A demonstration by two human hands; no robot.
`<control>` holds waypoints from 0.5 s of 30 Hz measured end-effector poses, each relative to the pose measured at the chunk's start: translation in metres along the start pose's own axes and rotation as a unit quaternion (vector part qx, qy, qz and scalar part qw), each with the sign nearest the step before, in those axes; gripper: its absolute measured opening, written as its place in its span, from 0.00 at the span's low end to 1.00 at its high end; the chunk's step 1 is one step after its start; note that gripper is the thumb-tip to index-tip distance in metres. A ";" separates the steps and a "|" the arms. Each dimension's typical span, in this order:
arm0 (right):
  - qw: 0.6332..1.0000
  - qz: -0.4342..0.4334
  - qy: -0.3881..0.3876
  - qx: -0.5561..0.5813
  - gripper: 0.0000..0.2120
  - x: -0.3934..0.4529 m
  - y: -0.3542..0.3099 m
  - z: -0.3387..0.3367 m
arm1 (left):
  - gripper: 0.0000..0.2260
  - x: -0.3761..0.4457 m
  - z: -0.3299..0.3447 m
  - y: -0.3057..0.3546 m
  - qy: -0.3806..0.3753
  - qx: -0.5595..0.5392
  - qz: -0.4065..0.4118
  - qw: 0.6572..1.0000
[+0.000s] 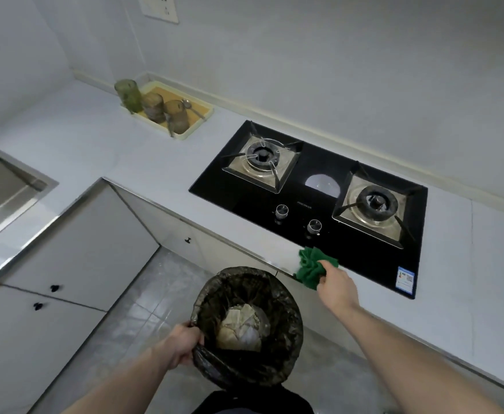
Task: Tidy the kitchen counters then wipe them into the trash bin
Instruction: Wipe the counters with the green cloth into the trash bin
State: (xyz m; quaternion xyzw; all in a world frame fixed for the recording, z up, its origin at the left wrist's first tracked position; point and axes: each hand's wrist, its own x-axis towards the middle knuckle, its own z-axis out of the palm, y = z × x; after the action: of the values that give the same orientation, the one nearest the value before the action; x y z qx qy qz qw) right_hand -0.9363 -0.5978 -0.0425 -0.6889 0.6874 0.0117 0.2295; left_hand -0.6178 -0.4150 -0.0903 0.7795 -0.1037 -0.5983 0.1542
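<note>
1. At nine o'clock in my view I see the steel sink (4, 186), set into the white counter (131, 150).
2. Toward eleven o'clock a cream tray (198, 122) sits on the counter near the wall, holding three upturned glasses (one green, two brownish) and a spoon (191, 108).
3. At seven o'clock the left hand (182, 343) grips the rim of the trash bin (246, 328); its fingers are curled over the black liner, thumb outside the rim as far as I can tell.
4. The trash bin sits at six o'clock, held below the counter's front edge, with pale crumpled waste lying at its bottom.
5. Just past centre, at about five o'clock, the green cloth (315, 265) is bunched on the counter's front edge, touching the near edge of the black stove (313, 186) and partly hanging over the lip above the bin.
6. The right hand (336, 289) pinches the cloth from the near side; the fingers are pressed together around the bunched fabric (their tips are hidden in it).
7. At two o'clock the stove shows two burners and two knobs (282, 211), with a blue label at its near right corner.
</note>
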 end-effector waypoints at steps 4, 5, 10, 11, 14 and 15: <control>0.992 -0.111 -0.012 0.063 0.22 0.017 -0.078 -0.008 | 0.10 0.013 -0.029 -0.016 0.042 -0.026 -0.006 0.999; 0.988 -0.136 -0.019 0.077 0.22 0.021 -0.098 -0.009 | 0.06 0.003 -0.036 -0.014 0.061 -0.033 -0.005 0.998; 0.959 -0.244 -0.067 0.129 0.19 0.031 -0.184 -0.009 | 0.13 -0.029 -0.068 -0.005 0.106 -0.103 0.020 0.989; 0.954 -0.258 -0.072 0.133 0.19 0.032 -0.202 -0.008 | 0.12 -0.033 -0.077 -0.008 0.114 -0.121 0.020 0.986; 0.944 -0.292 -0.085 0.126 0.18 0.034 -0.250 -0.004 | 0.09 -0.037 -0.106 -0.014 0.145 -0.171 0.015 0.974; 0.940 -0.305 -0.088 0.122 0.18 0.035 -0.268 -0.002 | 0.08 -0.037 -0.117 -0.017 0.150 -0.185 0.015 0.971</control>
State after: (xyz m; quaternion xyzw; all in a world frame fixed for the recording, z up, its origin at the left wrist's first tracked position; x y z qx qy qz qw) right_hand -0.6797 -0.6451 0.0282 -0.8288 0.4173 -0.0821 0.3636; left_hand -0.5146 -0.3726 -0.0358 0.8167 0.0218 -0.4805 0.3188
